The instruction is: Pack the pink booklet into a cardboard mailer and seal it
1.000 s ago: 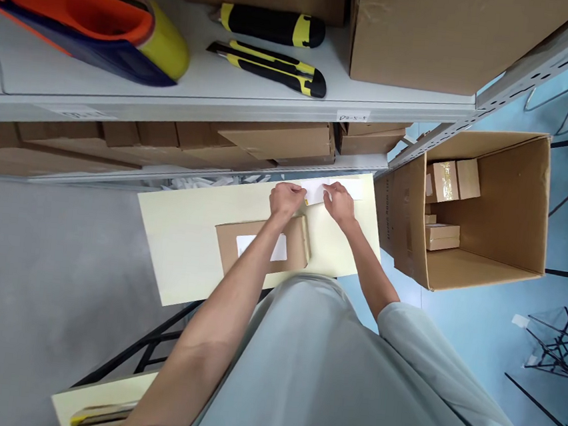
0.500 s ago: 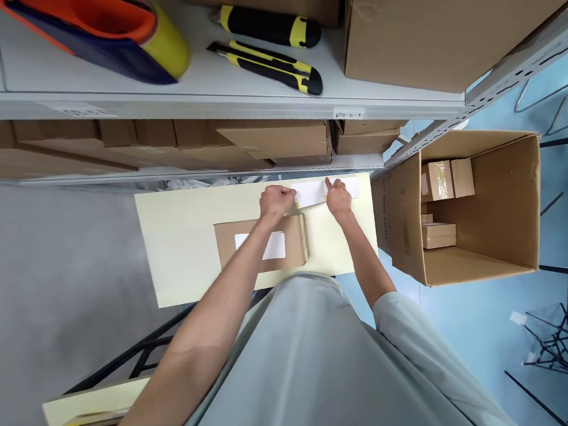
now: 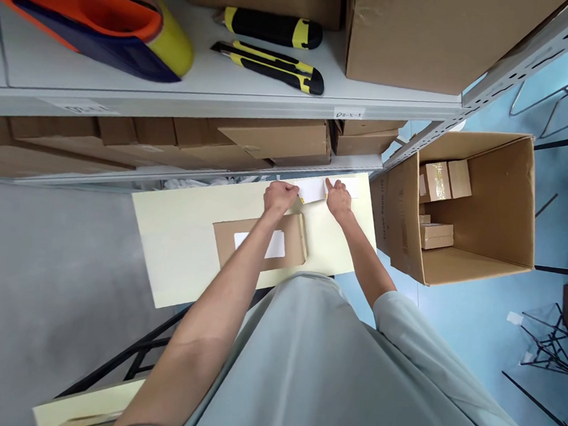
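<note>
A white label strip with a bit of yellow along its lower edge lies near the back of the cream board. My left hand pinches the strip's left end between closed fingers. At its right part, my right hand has the index finger pressed onto the strip, the other fingers curled. Whiter paper shows beyond that hand. Below the left hand, partly behind my forearm, a flat brown cardboard box bears a white label.
To the right stands a large open carton with several small boxes in it. Over the board runs a grey shelf holding two utility knives and an orange-and-blue tape dispenser. Brown boxes fill the lower shelf.
My left hand has shifted slightly to the right along the strip, so less of it shows between the hands. The right hand stays in place. The view has moved a little.
</note>
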### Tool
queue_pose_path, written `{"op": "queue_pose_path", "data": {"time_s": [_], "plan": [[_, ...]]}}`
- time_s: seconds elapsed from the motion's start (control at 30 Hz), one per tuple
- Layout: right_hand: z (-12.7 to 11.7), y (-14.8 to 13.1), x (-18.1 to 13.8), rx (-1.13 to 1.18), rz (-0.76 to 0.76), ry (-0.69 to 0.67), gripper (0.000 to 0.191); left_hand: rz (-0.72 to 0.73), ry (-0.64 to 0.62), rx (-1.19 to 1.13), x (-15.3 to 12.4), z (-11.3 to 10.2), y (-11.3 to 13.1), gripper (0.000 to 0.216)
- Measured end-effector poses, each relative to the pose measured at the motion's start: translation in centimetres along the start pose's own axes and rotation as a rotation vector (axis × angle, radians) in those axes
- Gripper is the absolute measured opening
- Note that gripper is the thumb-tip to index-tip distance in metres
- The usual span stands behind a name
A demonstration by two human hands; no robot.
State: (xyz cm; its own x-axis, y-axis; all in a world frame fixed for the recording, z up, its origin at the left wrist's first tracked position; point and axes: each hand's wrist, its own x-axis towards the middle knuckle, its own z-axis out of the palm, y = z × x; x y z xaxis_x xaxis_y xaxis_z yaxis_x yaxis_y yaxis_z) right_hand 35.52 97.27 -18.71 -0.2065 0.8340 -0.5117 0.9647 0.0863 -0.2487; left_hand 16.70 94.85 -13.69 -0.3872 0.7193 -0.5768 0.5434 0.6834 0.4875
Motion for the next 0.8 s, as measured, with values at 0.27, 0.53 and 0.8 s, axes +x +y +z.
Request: {"op": "queue_pose_path", "data": {"time_s": [0.27,0.53,0.8], "plan": [[-0.2,-0.3,0.0,0.008,0.030,-0.026,0.065,-0.063,-0.038,-0.036,-1.4,0.3,0.4,0.018],[-0.2,0.0,-0.3,0.031,0.014,-0.041,0.066,0.000,0.052,-0.071,-4.3,-1.7,0.2,0.015],[-2.1,-0.2,-3.4,0.260,0.005,-0.009,0.061,0.179,-0.061,-0.482,-13.8,-7.2,-3.8,0.022]]}}
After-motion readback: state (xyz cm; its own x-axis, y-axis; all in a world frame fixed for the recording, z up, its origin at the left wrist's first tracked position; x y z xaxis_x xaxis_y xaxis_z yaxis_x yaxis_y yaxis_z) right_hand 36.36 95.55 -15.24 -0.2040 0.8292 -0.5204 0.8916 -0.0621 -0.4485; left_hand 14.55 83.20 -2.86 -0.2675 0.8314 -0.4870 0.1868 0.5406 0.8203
